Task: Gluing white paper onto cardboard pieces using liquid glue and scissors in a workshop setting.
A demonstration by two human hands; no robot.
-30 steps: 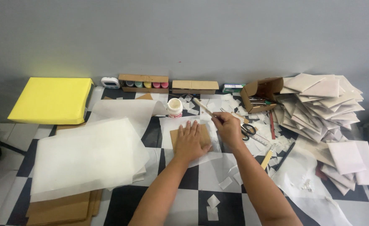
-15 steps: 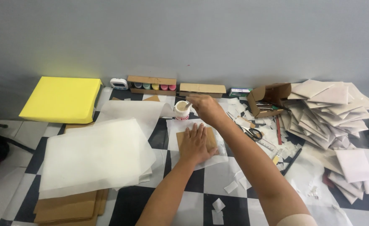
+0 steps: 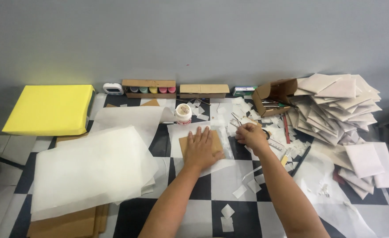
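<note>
left hand flat on the card, right hand closed over scraps

left hand (image 3: 202, 147) lies spread, palm down, pinning a brown cardboard piece (image 3: 199, 142) on a translucent sheet (image 3: 203, 132) at frame centre. right hand (image 3: 251, 135) is curled just right of it; what it grips i cannot tell. the glue jar (image 3: 183, 113) stands just above: a careless reach could tip it.

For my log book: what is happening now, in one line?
left hand flat on brown card | right hand among paper scraps | glue jar behind

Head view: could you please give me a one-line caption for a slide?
Left hand presses a brown card onto translucent paper; right hand rests among paper scraps, glue jar behind.
</note>
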